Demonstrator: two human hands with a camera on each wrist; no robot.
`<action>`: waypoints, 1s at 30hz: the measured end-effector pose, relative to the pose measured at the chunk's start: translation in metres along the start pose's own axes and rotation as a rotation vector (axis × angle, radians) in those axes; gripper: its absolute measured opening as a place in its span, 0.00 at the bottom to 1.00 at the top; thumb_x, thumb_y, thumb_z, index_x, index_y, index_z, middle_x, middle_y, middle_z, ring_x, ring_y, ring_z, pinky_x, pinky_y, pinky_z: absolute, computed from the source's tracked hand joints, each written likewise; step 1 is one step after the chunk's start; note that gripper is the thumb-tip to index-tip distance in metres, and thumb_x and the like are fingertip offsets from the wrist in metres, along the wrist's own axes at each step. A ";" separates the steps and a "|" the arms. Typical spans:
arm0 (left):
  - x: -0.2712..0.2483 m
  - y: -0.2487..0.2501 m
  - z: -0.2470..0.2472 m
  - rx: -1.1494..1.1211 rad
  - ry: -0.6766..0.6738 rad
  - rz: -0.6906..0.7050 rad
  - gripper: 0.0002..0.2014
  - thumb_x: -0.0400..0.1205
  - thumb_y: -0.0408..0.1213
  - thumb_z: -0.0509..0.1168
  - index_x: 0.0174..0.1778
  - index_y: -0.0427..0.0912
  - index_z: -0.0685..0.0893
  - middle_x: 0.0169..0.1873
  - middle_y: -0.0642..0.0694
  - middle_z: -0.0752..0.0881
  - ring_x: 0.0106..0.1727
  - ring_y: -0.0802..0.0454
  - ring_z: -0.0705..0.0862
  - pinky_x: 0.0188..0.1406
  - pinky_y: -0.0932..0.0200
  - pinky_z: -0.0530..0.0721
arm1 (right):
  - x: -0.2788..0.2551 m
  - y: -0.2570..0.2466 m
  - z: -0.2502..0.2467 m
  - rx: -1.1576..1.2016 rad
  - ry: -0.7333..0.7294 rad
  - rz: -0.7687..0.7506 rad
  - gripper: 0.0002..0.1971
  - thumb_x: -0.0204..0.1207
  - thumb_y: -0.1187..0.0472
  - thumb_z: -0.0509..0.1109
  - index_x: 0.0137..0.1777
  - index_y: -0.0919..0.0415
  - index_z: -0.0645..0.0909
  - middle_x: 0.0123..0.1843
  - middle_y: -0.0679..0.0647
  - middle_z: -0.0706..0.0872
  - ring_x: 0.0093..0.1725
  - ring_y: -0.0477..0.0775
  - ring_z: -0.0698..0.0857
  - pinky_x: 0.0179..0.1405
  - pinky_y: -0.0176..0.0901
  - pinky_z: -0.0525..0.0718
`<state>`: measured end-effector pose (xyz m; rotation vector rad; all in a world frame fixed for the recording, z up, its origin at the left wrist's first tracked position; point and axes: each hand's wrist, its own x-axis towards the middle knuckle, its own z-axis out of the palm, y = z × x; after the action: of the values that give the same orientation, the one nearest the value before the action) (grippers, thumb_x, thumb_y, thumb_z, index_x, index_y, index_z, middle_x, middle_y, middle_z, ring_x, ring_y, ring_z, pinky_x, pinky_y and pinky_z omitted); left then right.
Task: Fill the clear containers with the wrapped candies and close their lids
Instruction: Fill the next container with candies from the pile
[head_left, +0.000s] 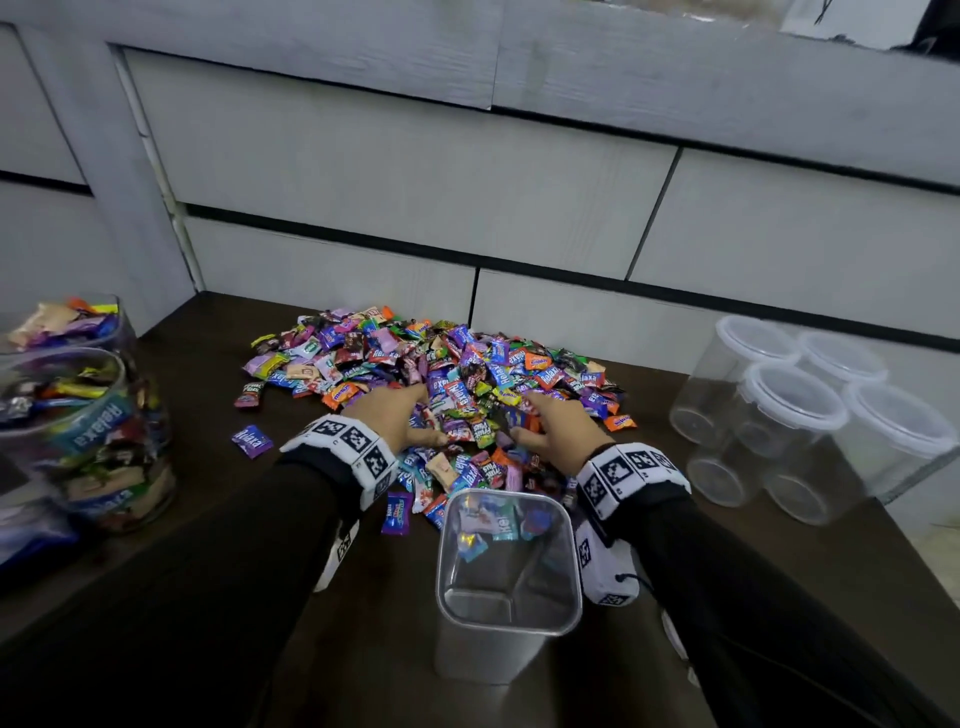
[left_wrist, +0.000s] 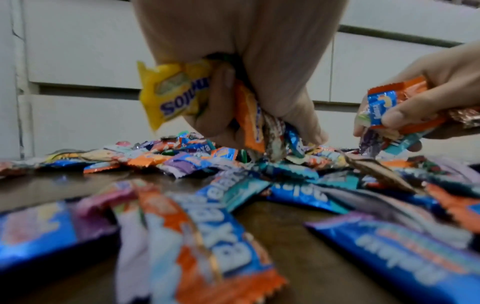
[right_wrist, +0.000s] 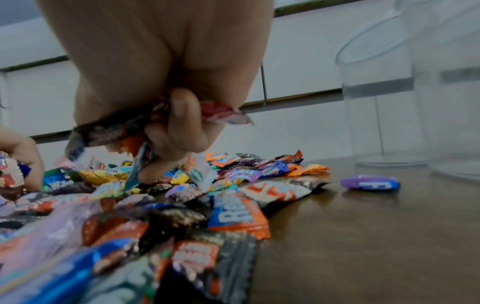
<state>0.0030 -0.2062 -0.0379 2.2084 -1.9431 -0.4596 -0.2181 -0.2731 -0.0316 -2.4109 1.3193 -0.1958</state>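
Note:
A big heap of wrapped candies (head_left: 431, 374) lies on the dark wooden table (head_left: 208, 364). My left hand (head_left: 400, 418) grips a fistful of candies (left_wrist: 249, 115), among them a yellow one (left_wrist: 171, 92), just above the heap. My right hand (head_left: 550, 428) also grips a bunch of candies (right_wrist: 145, 131) over the heap's near side. An open, square clear container (head_left: 506, 566) stands in front of the heap, between my wrists, with no candies visibly inside. My right hand (left_wrist: 415, 102) also appears in the left wrist view, with candies in it.
Filled candy jars (head_left: 88, 431) stand at the left edge. Several empty clear containers with lids (head_left: 795, 415) cluster at the right, near the table's edge. A lone purple candy (head_left: 252, 440) lies left of the heap. Grey drawer fronts (head_left: 415, 182) rise behind.

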 end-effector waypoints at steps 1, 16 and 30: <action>-0.002 0.001 -0.002 -0.015 0.011 -0.008 0.29 0.78 0.59 0.69 0.67 0.44 0.76 0.40 0.45 0.83 0.44 0.45 0.84 0.41 0.54 0.79 | -0.004 0.000 -0.002 -0.012 0.000 0.001 0.20 0.80 0.53 0.67 0.66 0.65 0.73 0.31 0.44 0.72 0.30 0.41 0.72 0.23 0.28 0.62; -0.073 0.047 -0.064 -0.557 0.407 0.178 0.10 0.79 0.51 0.71 0.50 0.50 0.84 0.41 0.46 0.89 0.31 0.48 0.88 0.32 0.55 0.86 | -0.062 -0.005 -0.015 -0.045 0.028 0.063 0.14 0.77 0.49 0.69 0.42 0.54 0.67 0.32 0.46 0.73 0.30 0.43 0.72 0.25 0.34 0.63; -0.144 0.111 -0.042 -0.650 0.433 0.503 0.06 0.78 0.47 0.72 0.47 0.56 0.83 0.40 0.60 0.86 0.29 0.59 0.79 0.35 0.67 0.76 | -0.112 -0.039 -0.059 0.165 0.233 -0.037 0.12 0.78 0.56 0.70 0.43 0.66 0.75 0.33 0.56 0.79 0.30 0.49 0.71 0.29 0.35 0.68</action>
<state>-0.1018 -0.0831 0.0543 1.2442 -1.6976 -0.4079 -0.2673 -0.1764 0.0444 -2.3271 1.2988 -0.5877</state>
